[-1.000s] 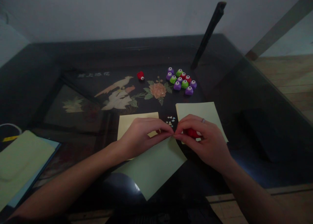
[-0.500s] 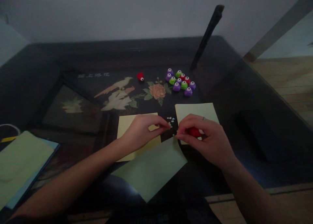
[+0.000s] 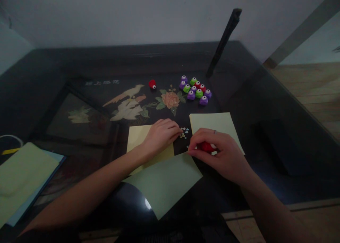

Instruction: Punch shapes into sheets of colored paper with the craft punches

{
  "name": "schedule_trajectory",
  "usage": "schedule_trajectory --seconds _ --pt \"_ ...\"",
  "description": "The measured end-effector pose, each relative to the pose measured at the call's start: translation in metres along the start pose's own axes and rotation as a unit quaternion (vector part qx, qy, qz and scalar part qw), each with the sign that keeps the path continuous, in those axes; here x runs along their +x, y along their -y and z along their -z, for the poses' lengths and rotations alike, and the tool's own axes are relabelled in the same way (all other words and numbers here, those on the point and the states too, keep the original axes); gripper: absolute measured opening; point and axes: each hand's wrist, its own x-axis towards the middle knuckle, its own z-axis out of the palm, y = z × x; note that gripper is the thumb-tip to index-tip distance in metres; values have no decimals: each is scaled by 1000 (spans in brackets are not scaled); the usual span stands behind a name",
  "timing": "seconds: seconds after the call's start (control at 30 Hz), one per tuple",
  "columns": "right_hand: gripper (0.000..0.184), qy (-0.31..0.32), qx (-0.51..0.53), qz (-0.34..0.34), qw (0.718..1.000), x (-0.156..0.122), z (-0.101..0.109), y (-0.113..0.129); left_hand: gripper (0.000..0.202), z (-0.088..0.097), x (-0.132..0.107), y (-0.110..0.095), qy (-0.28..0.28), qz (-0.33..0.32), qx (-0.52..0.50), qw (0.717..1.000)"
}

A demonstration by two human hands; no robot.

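My right hand [image 3: 220, 149] is closed around a small red craft punch [image 3: 208, 146] with a white top. Its thumb and forefinger meet at the upper corner of a pale green sheet of paper [image 3: 166, 183], which tilts toward me. Close to the tiny paper cutouts [image 3: 184, 131] on the dark table, my left hand [image 3: 163, 135] has its fingertips pressed together. What they pinch, if anything, is too small to make out. That hand partly covers a yellow paper stack [image 3: 138, 137]. Behind my right hand lies a light green paper stack [image 3: 212, 121].
Several purple, green and red punches [image 3: 195, 89] are grouped farther back, with a lone red punch [image 3: 152, 84] to their left. A dark upright stick [image 3: 224, 41] rises behind them. Papers on a blue folder [image 3: 26, 175] lie at left; a dark flat object [image 3: 281, 145] at right.
My left hand has shifted slightly up and turned over, its fingertips now at the left edge of the cutouts. My right hand has dropped a little left, still holding the red craft punch.
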Motion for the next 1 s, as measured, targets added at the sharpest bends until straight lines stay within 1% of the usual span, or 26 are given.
schedule_trajectory --seconds 0.07,0.13,0.17,0.2,0.23,0.27,0.3,0.33,0.37,0.4,0.47,0.53,0.6,0.7,0.77,0.83,0.87,0.9,0.93,1.0 --pt "8 -3 0 -14 1000 0 0 0 12 2 2 -2 -7 34 -34 999" --pt "7 -15 -1 -39 999 1 0 -2 9 10 4 -3 -21 86 -115 989" --pt "7 -24 -2 -56 998 1 1 -4 9 17 6 -3 -25 115 -174 978" --pt "7 -33 -4 -75 997 2 1 -6 11 27 7 -3 -20 140 -242 960" --pt "7 -42 -6 -92 995 2 1 -9 14 38 8 -2 0 160 -312 936" --pt "7 -51 -10 -108 993 3 2 -12 19 50 8 -1 49 167 -372 912" --pt "7 -59 -15 -121 991 4 2 -16 27 63 7 0 123 160 -414 888" --pt "8 -66 -19 -131 989 5 2 -20 31 74 6 0 187 143 -431 871" --pt "8 -73 -23 -137 988 7 2 -24 30 83 4 0 234 137 -418 867" --pt "8 -77 -24 -141 987 8 1 -27 31 89 2 0 260 135 -388 874" --pt "8 -81 -22 -144 986 11 -2 -34 32 94 -1 -2 279 136 -311 898" --pt "10 -81 -15 -147 986 12 -5 -40 22 91 -3 -3 276 136 -255 917" --pt "11 -94 3 -152 984 11 -5 -43 17 87 -3 -1 267 128 -228 928" --pt "18 -127 50 -160 978 11 1 -48 18 87 -3 6 244 105 -202 943" --pt "22 -116 54 -151 980 14 9 -53 20 90 -4 11 238 98 -191 947" --pt "19 -81 -10 -124 989 24 17 -62 20 94 -5 15 239 94 -187 948" --pt "18 -70 -73 -109 989 32 20 -67 20 96 -6 17 240 90 -187 948" --pt "20 -74 -163 -98 979 40 23 -73 20 97 -7 17 239 85 -189 948" --pt "23 -81 -210 -97 969 49 24 -79 20 98 -8 18 236 81 -192 949" --pt "22 -91 -277 -95 952 67 27 -91 21 101 -8 17 230 73 -198 950"
